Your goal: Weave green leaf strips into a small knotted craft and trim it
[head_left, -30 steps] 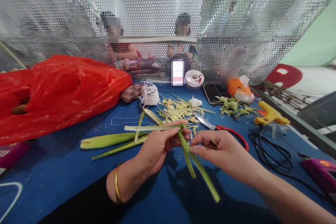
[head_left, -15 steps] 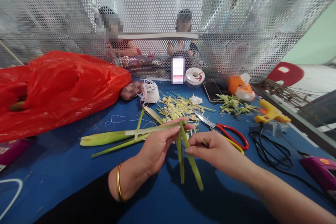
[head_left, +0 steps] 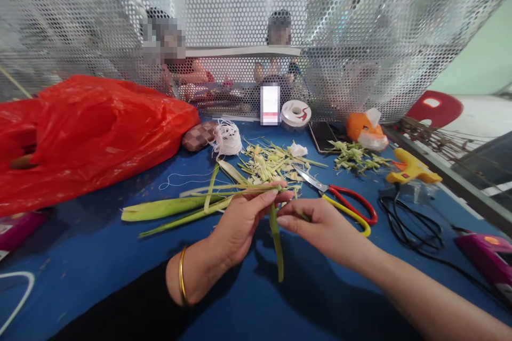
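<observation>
Over the last second my right hand [head_left: 320, 224] has drawn in toward my left hand [head_left: 244, 218], and their fingertips now almost meet. The green leaf strip [head_left: 276, 240] hanging below them showed two spread tails slanting to the right; now one tail hangs nearly straight down. The strip's horizontal part has risen slightly under my left thumb

Bright, even daylight from behind the perforated screen [head_left: 360, 21] beyond the grip. Soft dark shadows on the table [head_left: 100, 266] just below the grip. Strong wide-angle bending toward the edges; mild blur there, sharp at centre. Faces pixelated.
</observation>
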{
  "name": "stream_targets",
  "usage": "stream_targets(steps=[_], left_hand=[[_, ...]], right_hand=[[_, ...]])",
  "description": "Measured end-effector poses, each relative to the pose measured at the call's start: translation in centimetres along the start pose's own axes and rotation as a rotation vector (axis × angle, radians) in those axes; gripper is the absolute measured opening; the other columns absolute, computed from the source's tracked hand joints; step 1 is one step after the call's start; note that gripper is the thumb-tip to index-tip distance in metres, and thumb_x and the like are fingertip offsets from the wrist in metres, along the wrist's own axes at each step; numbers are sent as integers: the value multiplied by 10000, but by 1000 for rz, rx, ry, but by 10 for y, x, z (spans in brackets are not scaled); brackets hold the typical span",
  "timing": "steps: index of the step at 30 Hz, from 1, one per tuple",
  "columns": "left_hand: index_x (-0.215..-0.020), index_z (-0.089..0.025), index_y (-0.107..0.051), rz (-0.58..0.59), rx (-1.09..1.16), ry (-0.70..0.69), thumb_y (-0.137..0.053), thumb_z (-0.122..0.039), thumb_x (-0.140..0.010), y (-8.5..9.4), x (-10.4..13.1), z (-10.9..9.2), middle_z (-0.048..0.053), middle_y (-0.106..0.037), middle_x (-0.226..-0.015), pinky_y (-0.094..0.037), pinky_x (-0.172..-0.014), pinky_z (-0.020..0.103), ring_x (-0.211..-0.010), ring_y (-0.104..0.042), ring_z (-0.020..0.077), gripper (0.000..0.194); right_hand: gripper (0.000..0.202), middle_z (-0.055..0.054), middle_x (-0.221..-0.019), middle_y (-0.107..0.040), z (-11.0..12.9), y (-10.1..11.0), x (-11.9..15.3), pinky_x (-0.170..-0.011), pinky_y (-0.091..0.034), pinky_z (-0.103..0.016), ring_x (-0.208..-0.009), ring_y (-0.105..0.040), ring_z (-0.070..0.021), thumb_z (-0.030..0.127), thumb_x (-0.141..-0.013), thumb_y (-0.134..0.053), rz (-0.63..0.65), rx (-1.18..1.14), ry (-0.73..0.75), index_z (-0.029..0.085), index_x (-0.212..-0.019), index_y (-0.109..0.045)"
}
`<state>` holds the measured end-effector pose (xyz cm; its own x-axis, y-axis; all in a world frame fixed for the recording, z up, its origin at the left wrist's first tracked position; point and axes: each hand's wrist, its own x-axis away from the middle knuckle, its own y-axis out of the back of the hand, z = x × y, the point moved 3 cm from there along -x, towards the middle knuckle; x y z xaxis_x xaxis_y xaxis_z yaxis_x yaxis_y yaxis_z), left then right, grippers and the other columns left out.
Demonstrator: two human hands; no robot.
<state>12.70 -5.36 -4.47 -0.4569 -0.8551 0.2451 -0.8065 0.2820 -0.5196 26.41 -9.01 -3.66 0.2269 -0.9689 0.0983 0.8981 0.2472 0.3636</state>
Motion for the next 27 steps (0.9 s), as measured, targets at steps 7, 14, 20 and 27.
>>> stream_targets(steps=[7,14,20,27], left_hand=[[-952,-151,-767,-5,11,10,-705,-217,-780,0,-1,0,83,-765,-1005,-491,-917,310,-989,-683,207,195],[-1071,-155,-737,-16,-63,50,-639,-294,-835,3,-4,-5,115,-755,-1039,-464,-544,186,-945,-687,200,291],[-1056,-149,-739,-8,-85,38,-632,-295,-853,2,-5,-4,130,-740,-1073,-423,-455,144,-914,-690,187,273],[-1001,-143,-749,49,-168,63,-750,-170,-715,-3,-1,-3,104,-737,-967,-480,-501,190,-803,-677,189,287]], right_hand=[[249,64,-540,-346,2,-2,3,-497,-251,-234,-520,-307,-93,268,-803,-511,8,73,-52,200,-579,-426],[194,9,-578,-536,24,19,22,-500,-213,-287,-499,-442,-128,176,-839,-493,-391,1002,401,195,-650,-532],[216,-18,-563,-542,33,10,30,-532,-227,-335,-501,-489,-174,69,-786,-470,-418,1339,622,194,-640,-568],[207,-24,-730,-660,27,16,24,-525,-311,-274,-603,-581,-147,242,-947,-460,-386,940,567,174,-934,-655]])
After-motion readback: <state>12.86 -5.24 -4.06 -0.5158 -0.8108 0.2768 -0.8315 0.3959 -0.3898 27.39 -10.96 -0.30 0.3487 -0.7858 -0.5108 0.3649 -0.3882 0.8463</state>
